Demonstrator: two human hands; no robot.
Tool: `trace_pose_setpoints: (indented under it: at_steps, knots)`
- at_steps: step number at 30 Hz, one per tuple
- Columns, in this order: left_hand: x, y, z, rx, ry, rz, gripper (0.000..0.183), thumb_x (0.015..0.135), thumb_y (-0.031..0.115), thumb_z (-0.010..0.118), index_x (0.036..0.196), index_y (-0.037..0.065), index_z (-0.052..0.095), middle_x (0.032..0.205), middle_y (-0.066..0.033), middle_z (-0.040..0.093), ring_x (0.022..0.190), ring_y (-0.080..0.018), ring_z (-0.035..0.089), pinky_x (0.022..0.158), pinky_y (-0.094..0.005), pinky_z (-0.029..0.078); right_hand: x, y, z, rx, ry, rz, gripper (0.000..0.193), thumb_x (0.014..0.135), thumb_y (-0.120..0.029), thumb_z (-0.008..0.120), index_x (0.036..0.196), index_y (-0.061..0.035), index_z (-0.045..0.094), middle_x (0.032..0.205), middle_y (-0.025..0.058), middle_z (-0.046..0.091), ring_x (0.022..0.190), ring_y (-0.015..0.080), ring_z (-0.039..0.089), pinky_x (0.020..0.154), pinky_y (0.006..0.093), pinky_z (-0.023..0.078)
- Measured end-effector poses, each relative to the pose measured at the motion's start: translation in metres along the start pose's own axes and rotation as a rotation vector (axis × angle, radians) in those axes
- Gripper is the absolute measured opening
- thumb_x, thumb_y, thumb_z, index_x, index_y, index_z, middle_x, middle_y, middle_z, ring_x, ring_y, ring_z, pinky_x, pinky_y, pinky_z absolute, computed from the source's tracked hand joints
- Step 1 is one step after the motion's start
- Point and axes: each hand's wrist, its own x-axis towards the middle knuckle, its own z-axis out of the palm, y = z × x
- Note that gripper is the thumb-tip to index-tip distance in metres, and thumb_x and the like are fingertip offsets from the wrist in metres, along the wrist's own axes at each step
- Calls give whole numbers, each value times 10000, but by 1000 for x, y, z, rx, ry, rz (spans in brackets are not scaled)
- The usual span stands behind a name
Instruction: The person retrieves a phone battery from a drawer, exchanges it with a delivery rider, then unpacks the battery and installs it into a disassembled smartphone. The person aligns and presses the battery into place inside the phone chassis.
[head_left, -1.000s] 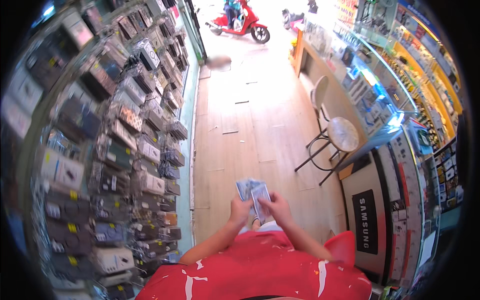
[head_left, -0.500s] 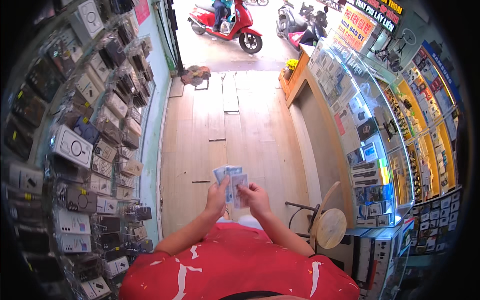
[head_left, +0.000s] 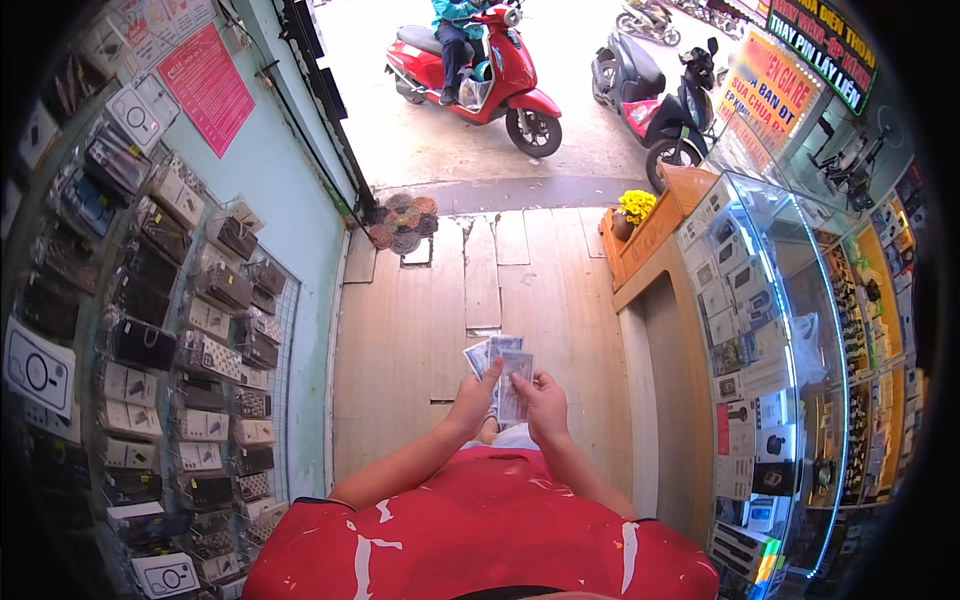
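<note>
In front of my red shirt, both hands are raised close together over the floor. My left hand [head_left: 474, 402] is closed on a small fan of bluish banknotes [head_left: 479, 356], its thumb lying across them. With thumb and fingers pinched, my right hand [head_left: 546, 408] grips a greyish-pink banknote [head_left: 516, 372] that stands upright beside the fan and partly overlaps it. The lower fingers of both hands are mostly hidden behind the notes.
Packaged phone accessories [head_left: 205, 375] hang along the left wall. A lit glass display case [head_left: 765, 330] runs along the right, with yellow flowers [head_left: 636, 206] at its far end. Beyond the doorway stand a red scooter with a rider [head_left: 490, 75] and a dark scooter [head_left: 655, 100].
The view has moved forward along the floor toward the doorway, and the stool has left the picture. The notes remain in my hands, with the blue ones fanned more widely.
</note>
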Motion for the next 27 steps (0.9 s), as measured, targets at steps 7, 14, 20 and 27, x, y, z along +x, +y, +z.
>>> trace_pose_setpoints:
  at_steps: [7, 14, 20, 27]
  knots:
    - [200, 150, -1, 39, 155, 324, 318, 1053, 120, 740, 1340, 2, 670, 1213, -77, 762, 1070, -139, 719, 960, -324, 573, 254, -133, 134, -98, -335, 37, 166, 1063, -124, 726, 1177, -17, 671, 1009, 57, 763, 801, 83, 696, 733, 246, 559]
    - [464, 230, 34, 81, 144, 380, 280, 1066, 120, 706, 1311, -10, 667, 1192, -89, 770, 1067, -136, 722, 943, -318, 583, 490, -186, 160, -69, -264, 82, 262, 1107, -227, 684, 1235, 2, 673, 1035, 47, 765, 914, 82, 699, 783, 269, 559]
    - [666, 353, 77, 149, 1, 266, 284, 1069, 117, 698, 1318, -7, 646, 1155, -63, 757, 1004, -110, 702, 884, -301, 578, 657, -295, 120, -431, -48, 45, 454, 1112, -259, 656, 1449, 38, 587, 1343, 157, 715, 1101, 214, 750, 900, 313, 599]
    - [900, 491, 100, 184, 174, 517, 251, 1079, 110, 684, 1293, 4, 606, 1120, -66, 736, 946, -95, 682, 815, -273, 567, 869, -283, -34, -284, 362, 314, 422, 1078, -331, 692, 1340, -7, 630, 1185, 118, 754, 1015, 228, 748, 854, 391, 611]
